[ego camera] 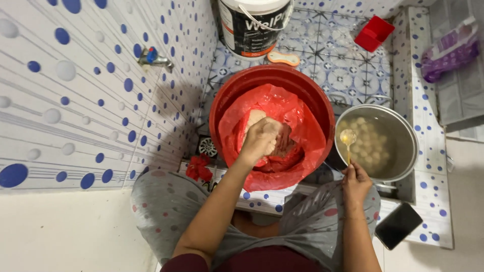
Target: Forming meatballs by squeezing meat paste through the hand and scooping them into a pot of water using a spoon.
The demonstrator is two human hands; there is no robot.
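the red basin [222,106], lined with a red plastic bag [302,131], sits just left of the steel pot [403,131] of pale balls in liquid. the left hand [260,140] is clenched on paste inside the bag, while the right hand [355,182] pinches a spoon [348,138], its handle pointing back toward the person, bowl over the pot.

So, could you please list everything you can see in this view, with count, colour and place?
Basin: one, red, centre of the tiled floor.
Plastic bag: one, red, lining the basin, holding a pale pinkish paste.
Pot: one, steel, right of the basin, holding pale balls in water.
Spoon: one, yellowish, over the pot.
Bucket: one, white, top centre.
Small container: one, red, top right.
Tap: one, metal with blue handle, on the dotted wall.
Phone: one, black, on the ledge at lower right.
Left hand: closed on paste in the bag.
Right hand: holding the spoon.
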